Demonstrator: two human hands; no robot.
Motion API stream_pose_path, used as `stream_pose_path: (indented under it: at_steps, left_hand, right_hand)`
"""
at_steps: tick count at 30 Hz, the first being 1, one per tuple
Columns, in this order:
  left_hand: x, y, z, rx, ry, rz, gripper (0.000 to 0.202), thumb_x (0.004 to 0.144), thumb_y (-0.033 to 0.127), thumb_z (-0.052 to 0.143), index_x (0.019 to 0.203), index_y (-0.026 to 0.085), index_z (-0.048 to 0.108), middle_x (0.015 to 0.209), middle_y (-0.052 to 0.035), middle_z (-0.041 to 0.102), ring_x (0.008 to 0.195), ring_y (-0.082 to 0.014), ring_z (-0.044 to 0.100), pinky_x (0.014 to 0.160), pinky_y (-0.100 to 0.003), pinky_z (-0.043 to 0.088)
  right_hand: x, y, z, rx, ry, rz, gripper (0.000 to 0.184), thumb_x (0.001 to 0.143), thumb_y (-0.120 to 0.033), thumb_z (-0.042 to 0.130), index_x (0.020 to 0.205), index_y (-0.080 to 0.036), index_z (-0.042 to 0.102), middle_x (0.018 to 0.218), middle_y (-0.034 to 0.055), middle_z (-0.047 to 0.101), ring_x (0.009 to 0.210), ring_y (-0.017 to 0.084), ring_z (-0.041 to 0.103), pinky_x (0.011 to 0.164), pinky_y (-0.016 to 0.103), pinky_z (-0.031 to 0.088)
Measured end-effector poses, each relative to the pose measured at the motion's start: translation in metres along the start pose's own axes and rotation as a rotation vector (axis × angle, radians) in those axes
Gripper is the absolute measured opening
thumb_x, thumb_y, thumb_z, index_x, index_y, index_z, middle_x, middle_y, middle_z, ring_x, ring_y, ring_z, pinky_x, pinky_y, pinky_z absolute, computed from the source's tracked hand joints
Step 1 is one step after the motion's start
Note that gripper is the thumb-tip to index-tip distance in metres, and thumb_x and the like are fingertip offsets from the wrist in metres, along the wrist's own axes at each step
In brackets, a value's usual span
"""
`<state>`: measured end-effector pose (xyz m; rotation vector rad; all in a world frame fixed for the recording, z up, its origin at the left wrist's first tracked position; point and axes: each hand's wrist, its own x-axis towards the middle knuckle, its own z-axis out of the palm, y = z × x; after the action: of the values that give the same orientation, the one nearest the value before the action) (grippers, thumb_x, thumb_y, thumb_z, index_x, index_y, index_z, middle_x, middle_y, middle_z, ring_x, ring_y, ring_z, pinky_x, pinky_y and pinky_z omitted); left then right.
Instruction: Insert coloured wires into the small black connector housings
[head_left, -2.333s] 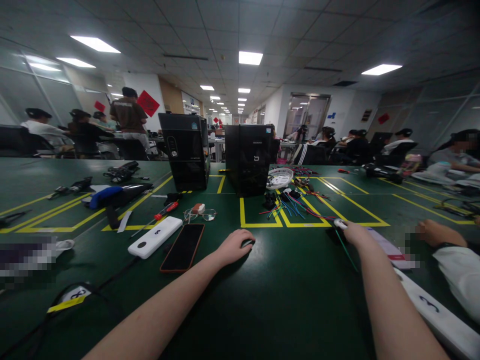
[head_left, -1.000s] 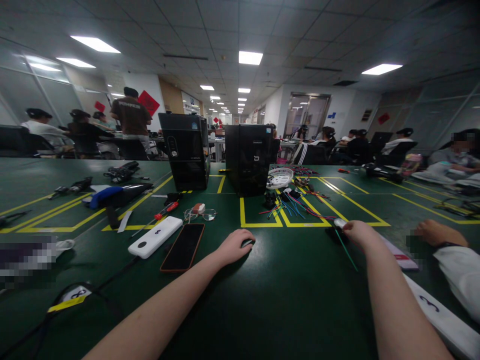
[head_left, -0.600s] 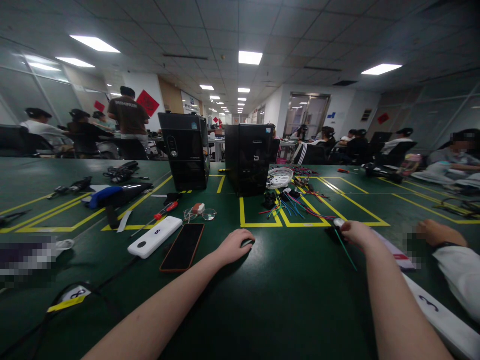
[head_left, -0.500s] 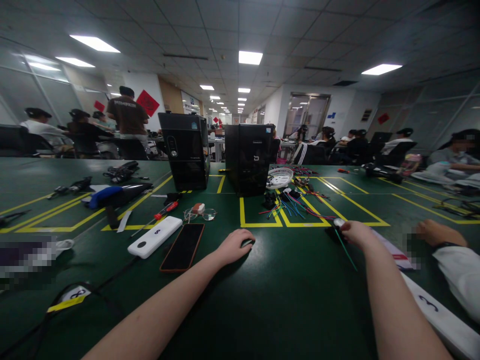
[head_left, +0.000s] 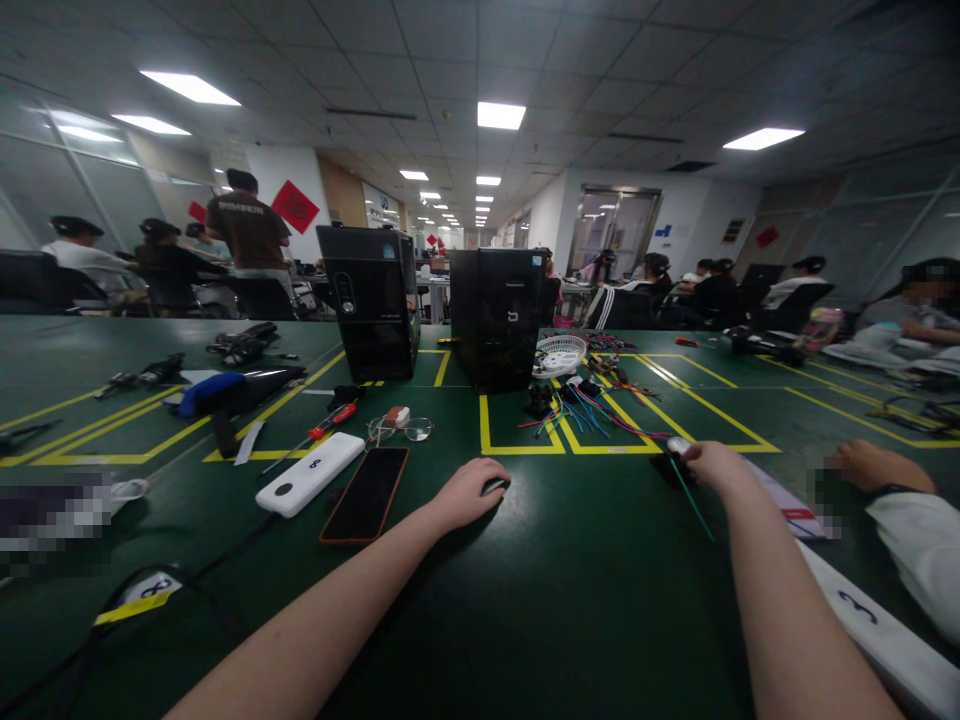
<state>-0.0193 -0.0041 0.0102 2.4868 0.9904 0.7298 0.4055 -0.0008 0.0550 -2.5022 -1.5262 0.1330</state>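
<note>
My left hand (head_left: 471, 494) rests on the green table (head_left: 540, 600) with its fingers curled together. A small light-green edge shows between thumb and fingers, too little to name. Further right, my right hand (head_left: 712, 468) pinches a small pale round piece (head_left: 679, 444) at the end of thin red and blue wires. A green wire (head_left: 697, 502) slants down from beside it, and a dark piece lies under the fingertips. Left of my left hand are a phone (head_left: 366, 496) in an orange-edged case and a white power bank (head_left: 311, 474) marked 8.
Two black computer towers (head_left: 498, 318) (head_left: 367, 300) stand ahead. Loose wires (head_left: 586, 408) and a white basket (head_left: 559, 354) lie to their right. Glasses (head_left: 417, 430) and a red-handled screwdriver (head_left: 333, 420) sit at left. A co-worker's hand (head_left: 883, 466) rests at far right beside a white bar (head_left: 874, 615) marked 3.
Both my hands stay in place, with the things around them unmoved. In the background, the standing person has shifted slightly left.
</note>
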Motion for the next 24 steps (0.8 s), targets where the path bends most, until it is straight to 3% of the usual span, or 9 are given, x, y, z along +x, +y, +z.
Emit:
stream_pose_path:
  at_steps: [3, 6, 14, 17, 24]
  left_hand:
    - [0.000, 0.000, 0.000, -0.004, 0.000, 0.006, 0.021, 0.081, 0.019, 0.053, 0.100, 0.021, 0.061, 0.107, -0.0044, 0.060, 0.102, -0.0190, 0.053, 0.094, -0.033, 0.039]
    - [0.000, -0.001, 0.000, -0.001, 0.004, 0.006, 0.021, 0.081, 0.019, 0.053, 0.100, 0.021, 0.061, 0.107, -0.0042, 0.061, 0.102, -0.0190, 0.053, 0.094, -0.033, 0.039]
    - [-0.001, -0.001, -0.001, -0.028, 0.020, -0.043, 0.028, 0.087, 0.030, 0.047, 0.111, 0.020, 0.056, 0.112, -0.0052, 0.059, 0.106, -0.0190, 0.052, 0.094, -0.033, 0.039]
    - [0.000, -0.003, 0.001, -0.046, 0.041, -0.077, 0.030, 0.090, 0.032, 0.042, 0.113, 0.019, 0.055, 0.114, -0.0064, 0.059, 0.107, -0.0197, 0.052, 0.095, -0.034, 0.038]
    - [0.002, -0.005, 0.003, -0.093, 0.103, -0.052, 0.023, 0.088, 0.029, 0.044, 0.103, 0.019, 0.058, 0.105, -0.0059, 0.061, 0.100, -0.0198, 0.054, 0.091, -0.033, 0.041]
  right_hand:
    - [-0.001, -0.006, -0.001, -0.010, -0.092, 0.020, 0.026, 0.070, -0.011, 0.052, 0.087, -0.017, 0.070, 0.078, 0.0075, 0.068, 0.067, 0.017, 0.063, 0.060, 0.023, 0.044]
    - [-0.008, -0.026, 0.000, 0.006, -0.093, -0.089, 0.028, 0.070, -0.010, 0.051, 0.089, -0.018, 0.070, 0.085, 0.0060, 0.069, 0.076, 0.017, 0.063, 0.064, 0.022, 0.044]
    - [-0.073, -0.139, 0.025, 0.062, -0.112, -0.636, 0.024, 0.075, -0.013, 0.049, 0.087, -0.016, 0.069, 0.092, 0.0068, 0.066, 0.084, 0.016, 0.059, 0.073, 0.022, 0.041]
    - [-0.101, -0.171, 0.035, 0.097, -0.106, -0.795, 0.023, 0.076, -0.012, 0.048, 0.086, -0.016, 0.069, 0.089, 0.0068, 0.065, 0.083, 0.016, 0.057, 0.075, 0.023, 0.041]
    - [-0.134, -0.195, 0.055, 0.230, -0.046, -0.969, 0.022, 0.082, -0.012, 0.045, 0.090, -0.017, 0.065, 0.086, 0.0053, 0.060, 0.083, 0.015, 0.055, 0.075, 0.024, 0.040]
